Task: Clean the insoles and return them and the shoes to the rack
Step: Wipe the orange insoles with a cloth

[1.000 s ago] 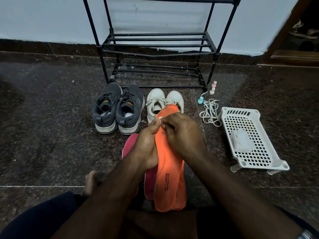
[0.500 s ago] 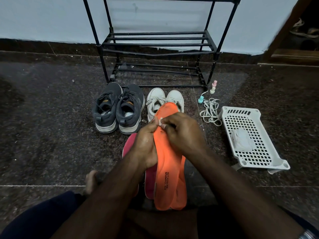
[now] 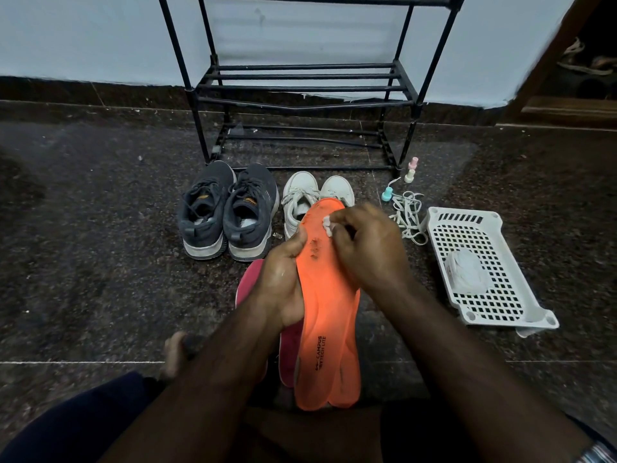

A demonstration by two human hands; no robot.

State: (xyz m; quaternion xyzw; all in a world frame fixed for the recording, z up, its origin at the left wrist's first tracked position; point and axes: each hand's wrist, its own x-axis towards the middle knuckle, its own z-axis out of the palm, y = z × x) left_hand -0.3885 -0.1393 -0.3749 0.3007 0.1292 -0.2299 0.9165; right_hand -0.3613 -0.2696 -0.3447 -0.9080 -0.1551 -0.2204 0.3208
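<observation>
My left hand (image 3: 283,279) grips an orange insole (image 3: 329,315) by its left edge, holding it lengthwise over my lap. A second orange insole seems to lie right behind it. My right hand (image 3: 364,245) pinches a small white wipe (image 3: 327,225) against the insole's toe end, beside some dark marks. Pink insoles (image 3: 248,282) lie on the floor under my left hand. Grey shoes (image 3: 227,212) and white shoes (image 3: 307,198) stand in front of the black shoe rack (image 3: 300,88).
A white perforated plastic basket (image 3: 480,265) holding a white cloth lies on the floor at the right. Loose white laces (image 3: 407,215) and small pastel bottles (image 3: 410,170) lie beside the rack's right leg. A doorway opens at the far right.
My right hand has shifted slightly right and up along the toe end, uncovering the white wipe and dark marks on the insole. The left hand keeps its grip.
</observation>
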